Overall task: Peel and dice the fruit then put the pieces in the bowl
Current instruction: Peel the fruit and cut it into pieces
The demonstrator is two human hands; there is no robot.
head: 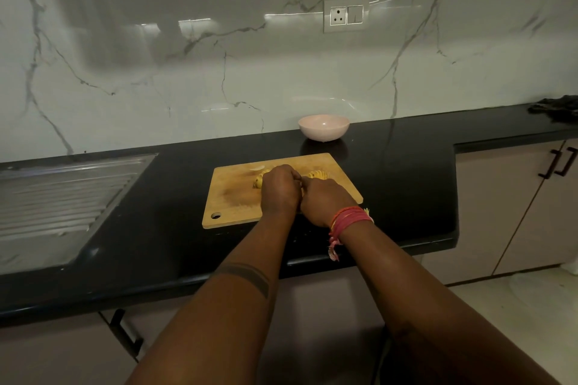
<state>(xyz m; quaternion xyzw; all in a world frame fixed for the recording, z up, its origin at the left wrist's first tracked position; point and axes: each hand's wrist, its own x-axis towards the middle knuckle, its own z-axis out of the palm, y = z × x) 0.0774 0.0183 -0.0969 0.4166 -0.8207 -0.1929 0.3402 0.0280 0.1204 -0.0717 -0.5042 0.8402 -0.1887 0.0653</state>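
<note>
A wooden cutting board (231, 197) lies on the black counter. On it sits a yellow fruit (259, 181), mostly hidden under my left hand (280, 189), whose fingers curl over it. Right of that lies a heap of yellow peel or slices (319, 174). My right hand (323, 200) is curled into a fist just beside the left hand; what it holds is hidden. A pale sliver (256, 168) rests near the board's far edge. A pink bowl (323, 127) stands behind the board by the wall.
A steel sink drainboard (59, 197) is set into the counter (406, 172) at the left. A dark cloth (556, 108) lies at the far right. Cabinet doors with dark handles (558, 162) are below right. A wall socket (345, 15) sits above the bowl.
</note>
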